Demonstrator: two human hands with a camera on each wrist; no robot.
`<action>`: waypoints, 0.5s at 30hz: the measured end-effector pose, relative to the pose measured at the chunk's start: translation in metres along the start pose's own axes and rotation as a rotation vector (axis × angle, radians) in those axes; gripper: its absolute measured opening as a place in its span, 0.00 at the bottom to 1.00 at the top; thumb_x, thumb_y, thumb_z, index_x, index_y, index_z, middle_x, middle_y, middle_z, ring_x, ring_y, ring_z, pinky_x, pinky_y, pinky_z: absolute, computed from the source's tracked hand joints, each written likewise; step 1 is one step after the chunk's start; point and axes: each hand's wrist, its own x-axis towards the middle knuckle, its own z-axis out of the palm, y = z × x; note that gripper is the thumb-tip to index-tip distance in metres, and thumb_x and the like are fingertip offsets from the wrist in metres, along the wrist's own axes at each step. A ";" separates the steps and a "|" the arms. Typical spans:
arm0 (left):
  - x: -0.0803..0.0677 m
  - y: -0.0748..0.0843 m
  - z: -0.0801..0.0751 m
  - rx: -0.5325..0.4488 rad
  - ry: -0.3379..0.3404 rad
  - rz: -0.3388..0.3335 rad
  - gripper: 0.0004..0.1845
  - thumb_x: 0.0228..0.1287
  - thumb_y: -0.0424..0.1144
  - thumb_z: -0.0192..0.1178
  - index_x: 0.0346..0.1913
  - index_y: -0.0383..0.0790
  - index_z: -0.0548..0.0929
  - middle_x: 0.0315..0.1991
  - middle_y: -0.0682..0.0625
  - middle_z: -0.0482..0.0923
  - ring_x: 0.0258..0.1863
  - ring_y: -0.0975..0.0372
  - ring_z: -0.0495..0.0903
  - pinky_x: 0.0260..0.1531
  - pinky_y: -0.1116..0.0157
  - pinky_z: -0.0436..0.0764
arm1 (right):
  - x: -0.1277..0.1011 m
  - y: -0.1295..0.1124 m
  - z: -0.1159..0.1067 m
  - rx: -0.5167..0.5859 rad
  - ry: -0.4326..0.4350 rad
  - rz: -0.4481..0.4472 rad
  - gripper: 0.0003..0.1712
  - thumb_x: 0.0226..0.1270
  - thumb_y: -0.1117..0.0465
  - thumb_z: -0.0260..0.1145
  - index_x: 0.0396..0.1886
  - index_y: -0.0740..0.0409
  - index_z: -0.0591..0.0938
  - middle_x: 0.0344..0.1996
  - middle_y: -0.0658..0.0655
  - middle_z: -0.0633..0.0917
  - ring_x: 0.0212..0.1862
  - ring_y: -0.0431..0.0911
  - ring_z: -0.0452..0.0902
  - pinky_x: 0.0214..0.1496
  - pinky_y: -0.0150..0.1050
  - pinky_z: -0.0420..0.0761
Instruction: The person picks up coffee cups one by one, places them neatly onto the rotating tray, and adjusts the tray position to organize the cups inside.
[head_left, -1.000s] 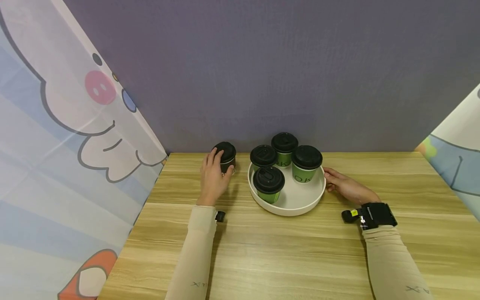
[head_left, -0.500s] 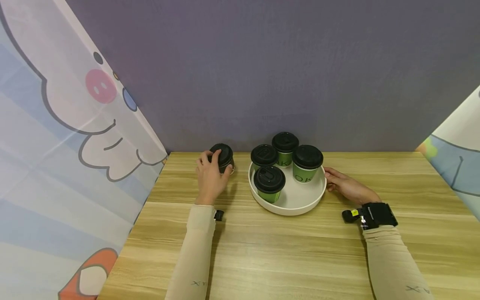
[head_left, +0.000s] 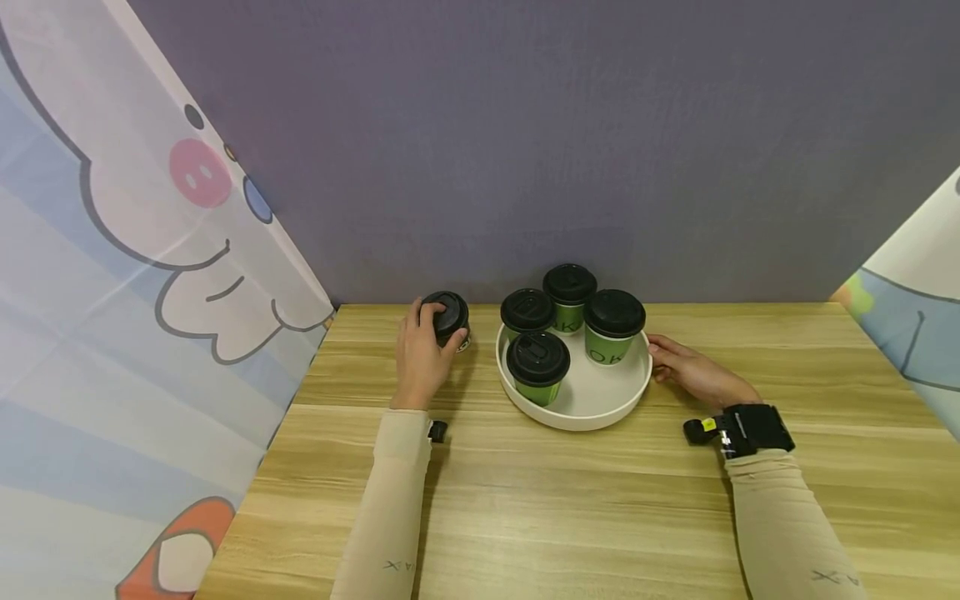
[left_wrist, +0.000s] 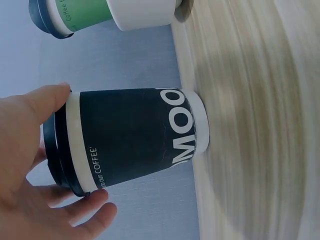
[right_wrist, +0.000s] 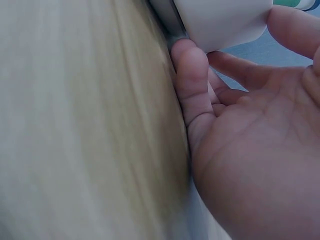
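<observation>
A black paper coffee cup (left_wrist: 130, 135) with white lettering and a black lid stands on the table, left of the tray. My left hand (head_left: 422, 358) holds it by the lid, thumb on one side and curled fingers on the other, as the left wrist view shows. The round white tray (head_left: 581, 421) carries several green coffee cups with black lids, among them a front one (head_left: 538, 395) and a right one (head_left: 606, 348). At the tray's right side, my right hand (head_left: 697, 375) grips the rim between thumb and fingers; some fingertips are hidden behind the tray wall.
A grey wall panel (head_left: 570, 150) rises directly behind the table (head_left: 570, 517). Cartoon-printed cloth (head_left: 150, 333) hangs at the left, with more at the right edge. Two green cups, a rear one (head_left: 568, 318) and a left one (head_left: 527, 311), stand close together on the tray.
The black coffee cup has shifted slightly toward me, and my left hand has moved a little left, settling around its lid. My right hand and the tray have stayed put.
</observation>
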 end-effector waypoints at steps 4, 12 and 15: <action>0.000 0.001 0.000 -0.005 0.019 -0.004 0.28 0.64 0.54 0.71 0.59 0.44 0.74 0.72 0.35 0.64 0.70 0.41 0.68 0.70 0.44 0.69 | -0.001 0.001 0.000 0.040 0.000 -0.002 0.40 0.86 0.49 0.44 0.79 0.74 0.48 0.51 0.38 0.77 0.47 0.33 0.74 0.49 0.30 0.78; 0.001 0.001 0.000 -0.014 0.056 -0.022 0.29 0.55 0.52 0.78 0.53 0.44 0.75 0.63 0.37 0.67 0.62 0.43 0.71 0.64 0.45 0.73 | -0.003 -0.001 -0.001 0.016 -0.013 -0.001 0.39 0.86 0.50 0.44 0.79 0.74 0.48 0.52 0.37 0.77 0.49 0.32 0.75 0.51 0.29 0.77; 0.001 0.001 0.000 -0.007 0.075 -0.026 0.34 0.53 0.53 0.79 0.56 0.43 0.73 0.59 0.37 0.68 0.58 0.44 0.72 0.63 0.46 0.74 | -0.004 -0.002 -0.002 -0.003 -0.023 -0.004 0.38 0.86 0.51 0.45 0.79 0.75 0.48 0.53 0.37 0.76 0.50 0.33 0.74 0.51 0.30 0.77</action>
